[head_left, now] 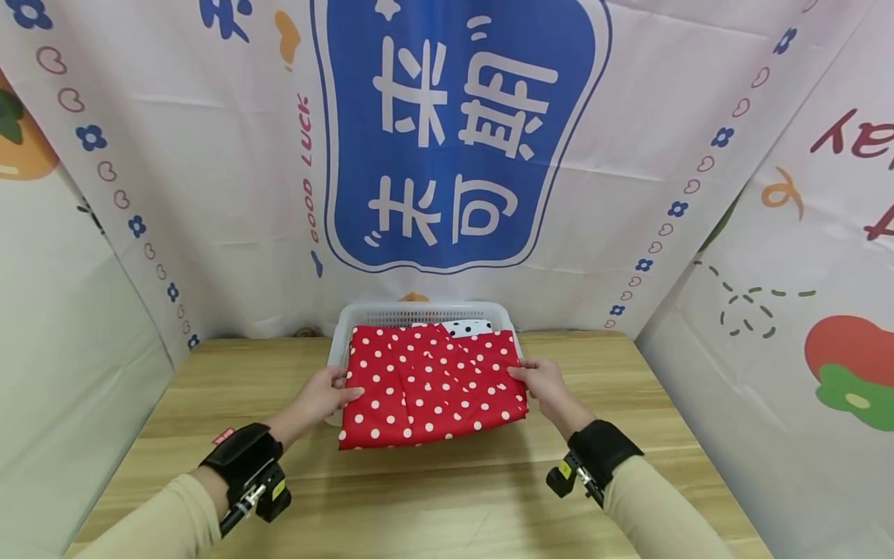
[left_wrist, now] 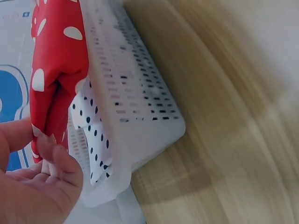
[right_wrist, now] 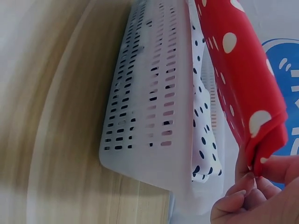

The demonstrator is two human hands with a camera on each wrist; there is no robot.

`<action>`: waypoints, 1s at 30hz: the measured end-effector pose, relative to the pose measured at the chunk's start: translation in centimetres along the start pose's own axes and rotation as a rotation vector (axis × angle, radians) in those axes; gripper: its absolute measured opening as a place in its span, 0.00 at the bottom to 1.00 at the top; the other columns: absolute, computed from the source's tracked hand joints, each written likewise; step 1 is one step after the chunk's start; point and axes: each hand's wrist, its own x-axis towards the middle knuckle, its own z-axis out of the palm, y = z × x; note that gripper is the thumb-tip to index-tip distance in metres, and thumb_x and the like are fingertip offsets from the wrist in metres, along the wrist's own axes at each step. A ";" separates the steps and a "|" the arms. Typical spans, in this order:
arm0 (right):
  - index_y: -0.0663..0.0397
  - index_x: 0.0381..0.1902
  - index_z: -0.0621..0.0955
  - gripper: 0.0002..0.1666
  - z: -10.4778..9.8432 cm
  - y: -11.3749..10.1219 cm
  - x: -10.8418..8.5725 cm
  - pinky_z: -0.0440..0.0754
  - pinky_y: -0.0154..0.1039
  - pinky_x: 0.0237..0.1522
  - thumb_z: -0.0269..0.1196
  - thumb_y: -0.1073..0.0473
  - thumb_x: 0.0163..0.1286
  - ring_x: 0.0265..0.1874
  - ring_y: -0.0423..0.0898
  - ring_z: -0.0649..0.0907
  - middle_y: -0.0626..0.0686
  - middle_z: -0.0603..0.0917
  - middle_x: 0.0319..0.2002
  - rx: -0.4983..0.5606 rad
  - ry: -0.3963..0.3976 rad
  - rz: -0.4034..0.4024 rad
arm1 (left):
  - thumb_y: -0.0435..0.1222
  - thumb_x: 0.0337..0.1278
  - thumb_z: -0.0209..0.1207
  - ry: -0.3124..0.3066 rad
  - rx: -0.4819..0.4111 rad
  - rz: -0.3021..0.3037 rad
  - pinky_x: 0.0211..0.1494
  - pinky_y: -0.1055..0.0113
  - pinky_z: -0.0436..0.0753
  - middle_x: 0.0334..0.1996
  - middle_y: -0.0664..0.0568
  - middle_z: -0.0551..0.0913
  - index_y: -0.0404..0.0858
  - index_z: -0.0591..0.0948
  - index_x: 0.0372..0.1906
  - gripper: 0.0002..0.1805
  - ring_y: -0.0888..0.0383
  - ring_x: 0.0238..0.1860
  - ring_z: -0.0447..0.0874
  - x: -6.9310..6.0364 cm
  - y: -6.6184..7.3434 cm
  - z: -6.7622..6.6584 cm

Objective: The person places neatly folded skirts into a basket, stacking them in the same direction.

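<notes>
A folded red cloth with white polka dots (head_left: 426,388) is held level over a white perforated plastic basket (head_left: 337,349). At its left edge, my left hand (head_left: 324,397) pinches the cloth between thumb and fingers. My right hand (head_left: 548,386) pinches the opposite edge in the same way. Inside the basket lies a white cloth with black dots (left_wrist: 96,135), mostly covered by the red one in the head view. Both wrist views show the red cloth raised above the basket's rim, apart from the white cloth.
The basket stands at the back of a wooden table (head_left: 419,512), close to a printed white curtain (head_left: 237,202) with a blue panel. Further printed sheets (head_left: 768,326) hang along both sides of the table.
</notes>
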 end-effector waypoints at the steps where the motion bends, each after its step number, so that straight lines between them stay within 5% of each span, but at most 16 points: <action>1: 0.66 0.60 0.75 0.23 0.1 -0.1 0.2 0.71 0.42 0.42 0.59 0.61 0.71 0.40 0.50 0.76 0.62 0.79 0.50 0.006 0.005 0.004 | 0.31 0.65 0.58 0.000 -0.002 0.003 0.31 0.66 0.77 0.41 0.36 0.81 0.18 0.66 0.60 0.25 0.56 0.31 0.77 0.3 0.0 0.0; 14: 0.64 0.66 0.70 0.26 0.9 -0.7 2.3 0.71 0.51 0.58 0.57 0.62 0.73 0.53 0.57 0.75 0.64 0.74 0.58 0.066 0.020 0.069 | 0.31 0.67 0.55 0.045 -0.025 -0.100 0.31 0.69 0.79 0.52 0.32 0.77 0.22 0.63 0.66 0.28 0.56 0.30 0.77 3.1 0.2 0.2; 22: 0.64 0.67 0.69 0.26 1.6 -0.8 3.1 0.75 0.48 0.55 0.57 0.63 0.73 0.52 0.57 0.75 0.64 0.73 0.58 0.053 0.034 0.048 | 0.30 0.67 0.55 0.070 0.019 -0.061 0.28 0.70 0.77 0.49 0.31 0.77 0.21 0.63 0.66 0.27 0.57 0.24 0.74 3.7 0.3 0.0; 30: 0.66 0.65 0.70 0.25 2.4 -1.0 3.6 0.78 0.47 0.55 0.56 0.66 0.73 0.54 0.58 0.75 0.64 0.73 0.57 0.027 0.054 0.017 | 0.31 0.68 0.55 0.121 0.137 -0.061 0.43 0.60 0.84 0.56 0.28 0.75 0.21 0.63 0.67 0.28 0.44 0.44 0.82 4.9 -0.1 0.2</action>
